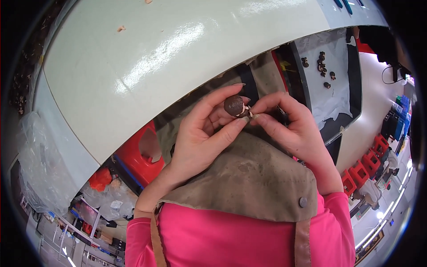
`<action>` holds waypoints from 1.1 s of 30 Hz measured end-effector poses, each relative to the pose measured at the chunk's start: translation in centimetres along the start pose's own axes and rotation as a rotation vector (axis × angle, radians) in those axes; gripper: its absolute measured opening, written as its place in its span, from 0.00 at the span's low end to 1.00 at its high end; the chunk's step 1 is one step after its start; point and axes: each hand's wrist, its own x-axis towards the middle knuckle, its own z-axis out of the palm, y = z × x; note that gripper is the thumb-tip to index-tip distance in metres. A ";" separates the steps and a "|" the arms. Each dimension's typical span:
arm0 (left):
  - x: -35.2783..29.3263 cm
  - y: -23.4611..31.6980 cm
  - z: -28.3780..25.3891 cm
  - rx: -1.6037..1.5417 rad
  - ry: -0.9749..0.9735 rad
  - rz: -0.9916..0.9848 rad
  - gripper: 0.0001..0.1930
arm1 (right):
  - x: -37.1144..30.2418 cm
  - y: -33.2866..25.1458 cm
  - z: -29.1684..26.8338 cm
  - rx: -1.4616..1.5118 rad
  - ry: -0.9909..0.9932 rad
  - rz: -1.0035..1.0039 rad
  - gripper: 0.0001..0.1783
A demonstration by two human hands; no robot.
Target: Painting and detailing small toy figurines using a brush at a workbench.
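Fingers of the left hand [195, 140] grip a brown round-headed figurine [234, 106] before the apron [249, 178]; the right hand [291, 127] pinches near its pale trim, seemingly unfinished. Similar figurines [321, 65] lie on the tray [355, 75].

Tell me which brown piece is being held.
The round brown piece in the left hand, touched by the right hand; dark pieces on the white sheet lie untouched.

"What's that ahead of the left hand [195, 135]?"
"A pale tabletop [102, 66], light glaring off it."
"And well to that hand's left?"
"A crumpled clear plastic bag [46, 160]. Nearer the hand, also leftward, a red plastic stool [130, 155]."
"Past the right hand [291, 127]?"
"A row of red stools [358, 173], well apart from it."
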 end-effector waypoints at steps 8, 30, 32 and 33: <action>0.1 0.2 0.0 0.028 0.016 -0.001 0.24 | 0.0 -0.2 0.7 -0.167 0.048 -0.055 0.07; 0.1 0.3 -0.6 -0.187 -0.050 0.017 0.17 | -0.3 -1.0 -0.4 -0.103 0.026 0.068 0.09; 0.1 0.3 -0.7 -0.198 -0.052 0.018 0.17 | -0.4 -0.5 -0.6 -0.191 0.021 -0.017 0.09; 0.1 0.3 -0.7 -0.189 -0.055 0.028 0.17 | -0.4 -0.4 -0.6 -0.277 0.016 -0.102 0.08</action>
